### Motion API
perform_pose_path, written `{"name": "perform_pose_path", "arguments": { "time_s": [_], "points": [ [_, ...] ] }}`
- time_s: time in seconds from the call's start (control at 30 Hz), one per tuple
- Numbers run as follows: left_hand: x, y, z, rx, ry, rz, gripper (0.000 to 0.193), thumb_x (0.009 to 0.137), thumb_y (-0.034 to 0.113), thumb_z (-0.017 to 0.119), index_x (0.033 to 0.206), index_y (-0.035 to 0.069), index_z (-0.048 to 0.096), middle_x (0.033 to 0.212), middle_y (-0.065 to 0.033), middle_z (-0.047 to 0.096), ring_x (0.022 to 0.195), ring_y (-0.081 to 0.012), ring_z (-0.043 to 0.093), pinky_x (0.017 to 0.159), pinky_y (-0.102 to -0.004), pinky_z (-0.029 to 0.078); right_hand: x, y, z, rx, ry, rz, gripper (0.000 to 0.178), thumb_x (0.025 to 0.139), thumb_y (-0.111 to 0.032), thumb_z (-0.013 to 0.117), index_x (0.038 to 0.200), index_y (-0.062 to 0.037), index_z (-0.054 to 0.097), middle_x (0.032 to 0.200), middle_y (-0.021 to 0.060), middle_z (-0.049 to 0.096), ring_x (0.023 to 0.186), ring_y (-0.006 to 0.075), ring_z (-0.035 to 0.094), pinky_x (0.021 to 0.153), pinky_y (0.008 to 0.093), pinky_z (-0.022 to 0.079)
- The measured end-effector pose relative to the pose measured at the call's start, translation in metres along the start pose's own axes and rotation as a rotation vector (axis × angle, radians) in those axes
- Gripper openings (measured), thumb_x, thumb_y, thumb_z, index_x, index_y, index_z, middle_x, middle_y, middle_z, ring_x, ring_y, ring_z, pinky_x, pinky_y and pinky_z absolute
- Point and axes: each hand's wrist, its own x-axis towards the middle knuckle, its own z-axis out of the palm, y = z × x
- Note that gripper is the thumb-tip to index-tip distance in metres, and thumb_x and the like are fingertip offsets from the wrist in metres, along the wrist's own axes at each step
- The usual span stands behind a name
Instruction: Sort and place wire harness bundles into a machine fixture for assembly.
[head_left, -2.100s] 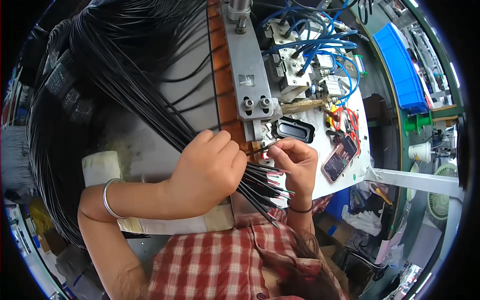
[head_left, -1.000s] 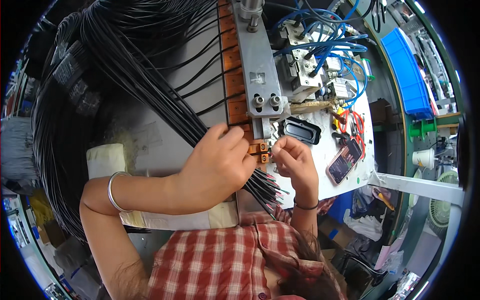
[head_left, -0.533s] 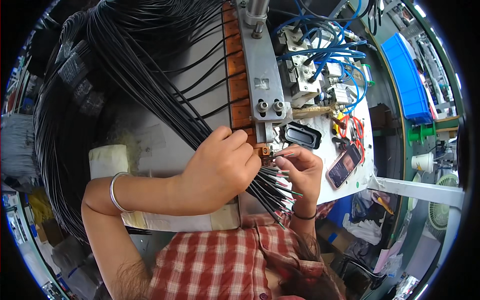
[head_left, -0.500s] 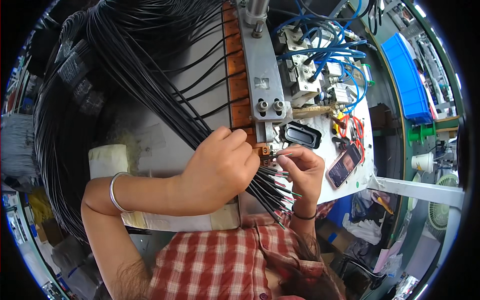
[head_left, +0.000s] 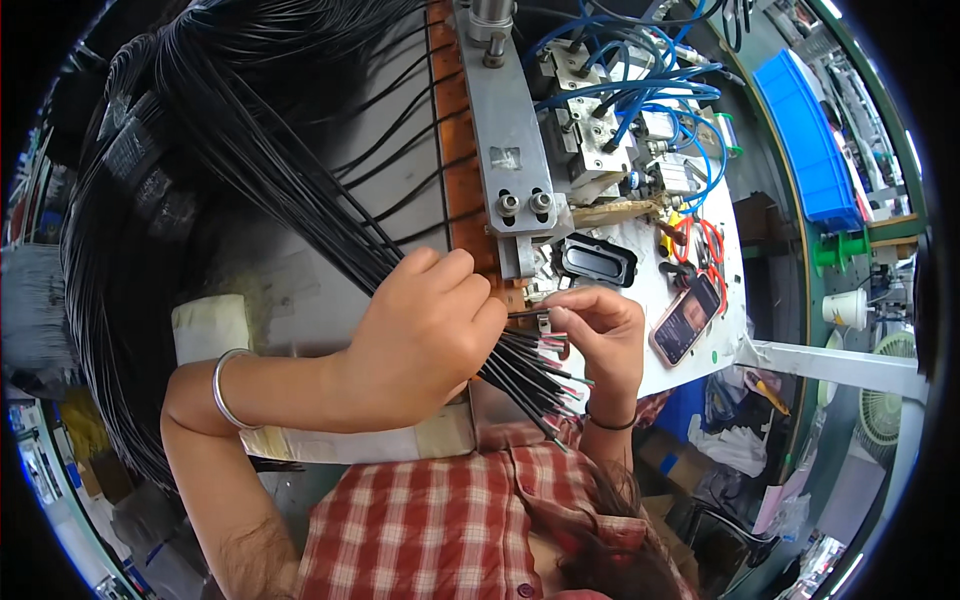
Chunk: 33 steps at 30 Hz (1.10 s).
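My left hand [head_left: 425, 335] is closed over a thick bundle of black cables [head_left: 300, 205], which runs in from the upper left. Below that fist the cut cable ends [head_left: 530, 375] fan out, some showing pink, green or white inner wires. Thumb and fingers of my right hand [head_left: 605, 335] are pinched on the end of a single black cable [head_left: 527, 313] beside the fist. Just beyond both hands is an orange-brown fixture strip [head_left: 457, 150] with separate cables leading into it, alongside a grey metal bar [head_left: 510, 140]. The left fingertips are hidden.
Beyond the bar stand metal blocks with blue air tubes [head_left: 650, 100]. A black tray [head_left: 597, 262], red-handled pliers [head_left: 712, 240] and a phone [head_left: 687, 318] lie to the right. A padded block [head_left: 215, 328] and a large cable coil [head_left: 95, 250] are at left; a blue bin [head_left: 808, 140] is far right.
The view has shifted slightly, so the fixture and bench sit a little further left. Both hands keep their grips, with the right fingers still at the cable end.
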Motion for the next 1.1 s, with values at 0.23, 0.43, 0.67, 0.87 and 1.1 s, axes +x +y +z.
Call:
{"name": "perform_pose_path", "arguments": {
  "time_s": [0.23,0.43,0.67,0.87,1.1],
  "points": [
    [-0.004,-0.003,0.015,0.017,0.077,0.082,0.024,0.049,0.003,0.060,0.070,0.005,0.048,0.069,-0.0063,0.044,0.071,-0.0245,0.045,0.064,-0.0347,0.035,0.005,0.003,-0.001,0.017,0.008,0.020,0.006,0.084,-0.003,0.062,0.082,0.0022,0.061,0.070,0.0045,0.059,0.051,0.0063,0.050,0.044,0.0178,0.039],
    [-0.001,0.002,0.000,0.085,0.002,-0.024,0.015,0.058,0.005,0.059,0.069,0.005,0.048,0.066,-0.0056,0.044,0.069,-0.0223,0.045,0.066,-0.0330,0.037,0.013,0.010,0.001,-0.052,0.025,0.177,0.010,0.089,-0.007,0.055,0.082,-0.0017,0.052,0.063,-0.0010,0.049,0.047,0.0037,0.039,0.041,0.0164,0.029],
    [-0.005,-0.003,0.013,0.115,-0.014,0.040,0.013,0.058,0.008,0.059,0.065,0.006,0.049,0.063,-0.0048,0.047,0.068,-0.0201,0.046,0.065,-0.0321,0.037,0.016,-0.001,-0.010,-0.051,-0.113,0.321,0.010,0.090,-0.011,0.054,0.083,-0.0044,0.051,0.062,-0.0051,0.046,0.049,0.0007,0.035,0.041,0.0166,0.024],
    [-0.005,-0.002,0.014,0.142,-0.030,0.051,0.012,0.059,0.008,0.059,0.066,0.005,0.049,0.064,-0.0043,0.047,0.069,-0.0205,0.046,0.066,-0.0334,0.037,0.010,-0.003,0.000,-0.158,-0.042,0.223,0.011,0.090,-0.010,0.052,0.082,-0.0032,0.050,0.062,-0.0051,0.044,0.049,-0.0001,0.032,0.040,0.0166,0.021],
    [-0.004,0.001,0.006,0.159,-0.063,0.036,0.010,0.061,0.008,0.058,0.065,0.006,0.050,0.064,-0.0038,0.048,0.069,-0.0200,0.047,0.067,-0.0332,0.038,0.014,-0.007,-0.003,-0.197,-0.083,0.261,0.011,0.091,-0.011,0.053,0.083,-0.0030,0.051,0.063,-0.0052,0.045,0.049,-0.0002,0.033,0.042,0.0159,0.022]
  ]
}}
